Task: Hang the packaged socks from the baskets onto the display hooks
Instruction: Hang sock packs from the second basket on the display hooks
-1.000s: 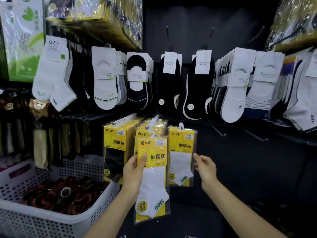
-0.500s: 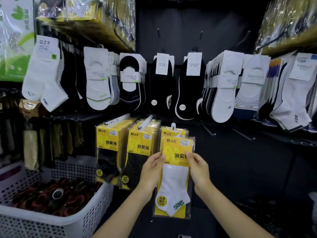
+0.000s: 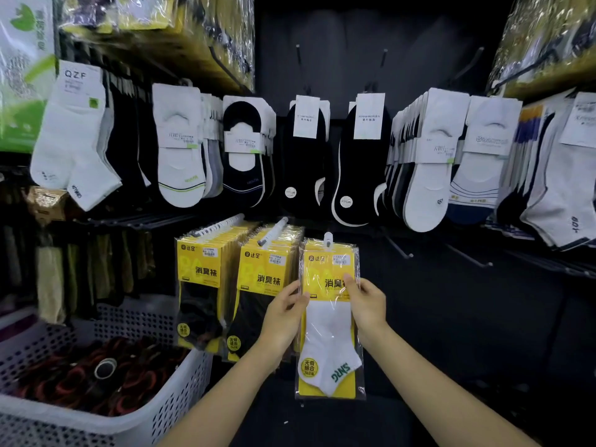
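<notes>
Obs., head view. Reference object: pack of white socks (image 3: 329, 321). It is a clear sleeve over a yellow card, holding one white ankle sock with green lettering. The pack is upright, face to camera, in front of the dark display wall.

Left hand (image 3: 285, 312): grips the pack's left edge about mid-height, thumb on the front film, fingers curled behind.
Right hand (image 3: 366, 303): grips the right edge at about the same height, thumb over the printed characters, remaining fingers behind the pack.
Both forearms enter from the bottom of the frame.

Top of pack: white hanger tab (image 3: 328, 241) with a dark slot. Whatever carries it is hidden behind the pack, so I cannot tell whether the tab is threaded on. Yellow card edges of more packs show just behind the pack's upper left corner.

Just left of the pack: stack of black-sock packs (image 3: 263, 285) in the same yellow card, hanging from a peg lined with white tabs. The left hand overlaps its lower right part. Further left: second stack (image 3: 200, 285), same kind.

Right of the pack, apart: bare display hooks (image 3: 398, 248) jutting from the wall.

Above the pack: row of hanging no-show socks, with black no-show socks (image 3: 304, 162) directly above and white no-show socks (image 3: 430, 175) up and right.

Below-left of the pack, well apart: white perforated basket (image 3: 180, 395) holding dark red-and-black goods, kind not legible.
</notes>
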Demonstrator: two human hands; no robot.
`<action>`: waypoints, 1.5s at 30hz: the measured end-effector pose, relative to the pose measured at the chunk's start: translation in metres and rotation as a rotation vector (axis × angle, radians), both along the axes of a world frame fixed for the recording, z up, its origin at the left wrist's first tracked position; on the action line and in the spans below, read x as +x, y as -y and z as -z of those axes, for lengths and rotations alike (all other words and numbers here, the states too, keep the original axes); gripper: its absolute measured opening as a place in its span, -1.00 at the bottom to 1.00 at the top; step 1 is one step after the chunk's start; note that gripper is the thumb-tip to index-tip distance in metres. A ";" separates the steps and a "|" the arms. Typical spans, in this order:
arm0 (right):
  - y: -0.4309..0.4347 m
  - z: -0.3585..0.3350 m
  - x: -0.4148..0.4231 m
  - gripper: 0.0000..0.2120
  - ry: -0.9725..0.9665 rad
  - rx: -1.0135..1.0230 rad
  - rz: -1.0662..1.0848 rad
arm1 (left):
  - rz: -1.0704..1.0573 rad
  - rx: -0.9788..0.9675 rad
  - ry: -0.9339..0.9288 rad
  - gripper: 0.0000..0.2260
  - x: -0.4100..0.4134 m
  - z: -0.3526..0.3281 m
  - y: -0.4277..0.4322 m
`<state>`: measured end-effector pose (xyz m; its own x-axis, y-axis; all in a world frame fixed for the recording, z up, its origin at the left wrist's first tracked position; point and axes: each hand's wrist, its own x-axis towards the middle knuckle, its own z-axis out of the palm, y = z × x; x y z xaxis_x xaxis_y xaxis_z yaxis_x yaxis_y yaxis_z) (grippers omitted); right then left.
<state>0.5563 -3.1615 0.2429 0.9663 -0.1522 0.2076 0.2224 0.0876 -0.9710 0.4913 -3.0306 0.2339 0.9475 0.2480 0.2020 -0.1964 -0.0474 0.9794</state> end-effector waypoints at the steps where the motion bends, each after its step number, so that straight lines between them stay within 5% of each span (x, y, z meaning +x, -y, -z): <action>1: -0.001 0.001 0.004 -0.79 -0.010 0.006 0.016 | 0.003 0.011 -0.006 -0.57 0.004 0.000 0.000; 10: -0.002 0.016 0.015 -0.78 -0.108 0.030 0.094 | -0.045 0.068 -0.020 -0.67 0.028 0.017 0.000; 14: 0.010 0.038 -0.008 -0.71 -0.128 -0.060 0.054 | -0.054 0.118 -0.107 -0.54 0.016 0.052 -0.005; 17: 0.025 0.075 -0.038 -0.70 -0.205 -0.115 -0.007 | -0.024 0.143 -0.214 -0.56 -0.013 0.097 -0.005; 21: 0.047 0.145 -0.089 -0.98 -0.416 -0.185 -0.130 | 0.030 0.125 -0.413 -0.60 -0.074 0.167 0.001; 25: 0.064 0.213 -0.140 -0.94 -0.694 -0.313 -0.252 | 0.074 0.120 -0.543 -0.70 -0.136 0.231 0.008; 29: 0.089 0.267 -0.180 -0.92 -0.743 -0.484 -0.260 | 0.085 0.104 -0.630 -0.84 -0.177 0.286 0.013; 35: 0.097 0.288 -0.188 -0.65 -0.761 -0.640 -0.163 | 0.278 0.281 -0.725 -0.76 -0.197 0.325 0.018; 38: 0.092 0.298 -0.201 -0.70 -0.903 -0.480 -0.307 | 0.304 0.347 -0.703 -0.73 -0.204 0.333 0.021; 42: 0.074 0.315 -0.229 -0.16 -1.063 -0.301 -0.478 | 0.315 0.313 -0.747 -0.57 -0.209 0.340 0.028; 45: 0.064 0.318 -0.236 -0.30 -0.992 -0.327 -0.419 | 0.301 0.273 -0.771 -0.50 -0.209 0.338 0.029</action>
<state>0.3206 -3.2258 -0.0756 0.6884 0.1447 -0.7108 -0.6482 -0.3171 -0.6923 0.2818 -3.0596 -0.1038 0.8618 0.0013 -0.5073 0.4751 -0.3528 0.8061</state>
